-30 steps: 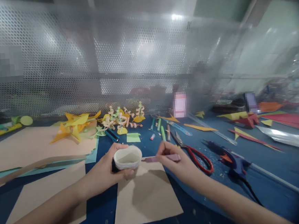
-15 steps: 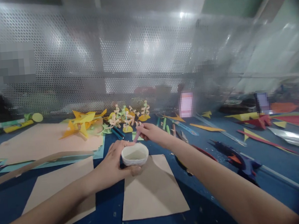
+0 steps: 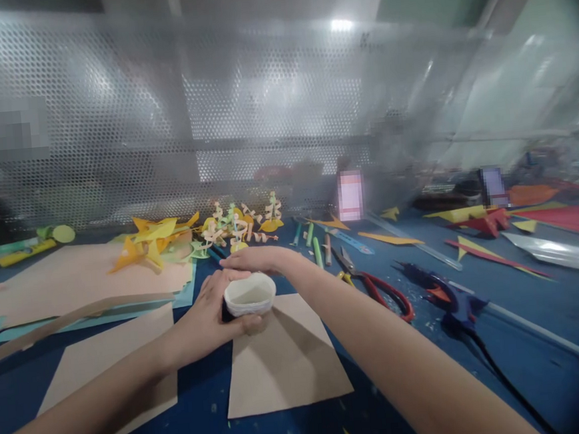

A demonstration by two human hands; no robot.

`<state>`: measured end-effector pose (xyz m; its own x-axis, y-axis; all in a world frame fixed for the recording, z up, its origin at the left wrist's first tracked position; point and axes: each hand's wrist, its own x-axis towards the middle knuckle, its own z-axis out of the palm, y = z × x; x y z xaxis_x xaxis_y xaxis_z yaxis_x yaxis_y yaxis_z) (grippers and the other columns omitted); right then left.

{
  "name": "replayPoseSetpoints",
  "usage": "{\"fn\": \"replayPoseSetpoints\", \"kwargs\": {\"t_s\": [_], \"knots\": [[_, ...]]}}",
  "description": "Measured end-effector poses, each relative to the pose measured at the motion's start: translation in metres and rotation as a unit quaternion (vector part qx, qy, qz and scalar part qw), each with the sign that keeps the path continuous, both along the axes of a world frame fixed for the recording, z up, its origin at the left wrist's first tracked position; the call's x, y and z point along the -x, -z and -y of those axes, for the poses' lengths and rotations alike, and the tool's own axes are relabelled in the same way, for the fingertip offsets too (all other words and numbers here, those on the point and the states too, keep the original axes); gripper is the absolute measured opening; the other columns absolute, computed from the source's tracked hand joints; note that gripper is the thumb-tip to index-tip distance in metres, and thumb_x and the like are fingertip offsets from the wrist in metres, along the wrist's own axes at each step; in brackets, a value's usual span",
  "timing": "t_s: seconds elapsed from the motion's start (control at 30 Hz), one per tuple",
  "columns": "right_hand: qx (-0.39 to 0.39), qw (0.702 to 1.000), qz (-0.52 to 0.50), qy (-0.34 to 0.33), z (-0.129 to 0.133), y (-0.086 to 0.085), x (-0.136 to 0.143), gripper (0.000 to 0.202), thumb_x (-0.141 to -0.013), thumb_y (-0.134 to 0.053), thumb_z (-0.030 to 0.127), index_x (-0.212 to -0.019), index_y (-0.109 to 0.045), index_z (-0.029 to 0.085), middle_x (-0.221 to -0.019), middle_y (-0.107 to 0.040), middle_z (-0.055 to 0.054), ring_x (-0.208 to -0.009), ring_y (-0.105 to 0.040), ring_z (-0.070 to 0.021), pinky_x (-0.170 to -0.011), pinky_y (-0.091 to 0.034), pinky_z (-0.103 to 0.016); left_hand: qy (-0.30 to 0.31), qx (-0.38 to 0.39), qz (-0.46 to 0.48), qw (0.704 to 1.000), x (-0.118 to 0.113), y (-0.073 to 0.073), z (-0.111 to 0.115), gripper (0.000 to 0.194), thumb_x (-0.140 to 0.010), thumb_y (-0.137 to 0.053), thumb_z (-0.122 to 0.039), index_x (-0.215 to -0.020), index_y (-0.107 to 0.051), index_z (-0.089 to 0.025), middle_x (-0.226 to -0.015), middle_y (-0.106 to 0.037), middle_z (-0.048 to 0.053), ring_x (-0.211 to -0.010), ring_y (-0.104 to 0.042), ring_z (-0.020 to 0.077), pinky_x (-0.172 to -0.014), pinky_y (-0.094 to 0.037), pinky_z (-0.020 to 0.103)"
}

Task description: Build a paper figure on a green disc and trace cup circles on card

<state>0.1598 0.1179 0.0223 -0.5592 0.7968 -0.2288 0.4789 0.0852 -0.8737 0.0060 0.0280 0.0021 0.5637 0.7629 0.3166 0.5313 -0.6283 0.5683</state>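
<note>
My left hand [image 3: 214, 310] is closed round a small white oval cup [image 3: 250, 295], thumb in front and fingers behind. The cup is held upright at the far edge of a beige paper sheet [image 3: 286, 364]. Just beyond the cup, my right hand [image 3: 257, 260] reaches across to the left, back of the hand upward. Its fingertips end near dark teal pens [image 3: 217, 253], and most of its fingers are hidden. Whether it holds anything does not show.
Stacked coloured paper [image 3: 88, 276] and yellow paper shapes [image 3: 158, 237] lie left; small paper-strip models [image 3: 242, 222] stand at the back. Green markers [image 3: 317, 251], red-handled pliers [image 3: 388, 296] and a blue glue gun [image 3: 443, 295] with a trailing cord lie right. A phone [image 3: 350, 195] stands behind.
My right hand has moved left and lower behind the cup, turning its back upward. The pinkish-purple stick it held is out of sight. My left hand keeps its grip on the cup.
</note>
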Motion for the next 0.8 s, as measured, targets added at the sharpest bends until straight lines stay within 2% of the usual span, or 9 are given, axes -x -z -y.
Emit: {"fn": "replayPoseSetpoints", "kwargs": {"t_s": [0.2, 0.47, 0.8], "knots": [[-0.007, 0.994, 0.096, -0.045, -0.002, -0.011, 0.006, 0.024, -0.084, -0.052, 0.036, -0.081, -0.064, 0.015, -0.078, -0.066, -0.001, -0.066, -0.06, -0.0138, -0.06, -0.047, -0.027, -0.003, -0.005, -0.009, 1.0, -0.001, 0.002, -0.002, 0.05, -0.077, -0.059, -0.038, -0.119, -0.035, -0.029, -0.125, -0.04, 0.005, -0.12, -0.035, 0.0277, -0.099, -0.03, 0.045], [-0.015, 0.977, 0.196, -0.084, 0.009, -0.032, 0.02, 0.023, -0.087, -0.051, 0.029, -0.103, -0.055, 0.014, -0.101, -0.059, -0.005, -0.082, -0.059, -0.0164, -0.07, -0.05, -0.034, 0.002, -0.011, -0.012, 1.0, -0.002, -0.001, -0.001, 0.046, -0.077, -0.057, -0.037, -0.117, -0.036, -0.028, -0.124, -0.043, 0.004, -0.119, -0.037, 0.0264, -0.1, -0.03, 0.043], [-0.034, 0.962, 0.226, -0.148, 0.002, -0.029, 0.028, 0.025, -0.087, -0.051, 0.028, -0.108, -0.053, 0.015, -0.107, -0.057, -0.006, -0.087, -0.059, -0.0182, -0.073, -0.05, -0.037, -0.013, -0.014, -0.018, 1.0, -0.004, -0.001, 0.0, 0.047, -0.077, -0.058, -0.039, -0.118, -0.036, -0.03, -0.125, -0.041, 0.005, -0.119, -0.037, 0.0266, -0.099, -0.031, 0.043]]}}
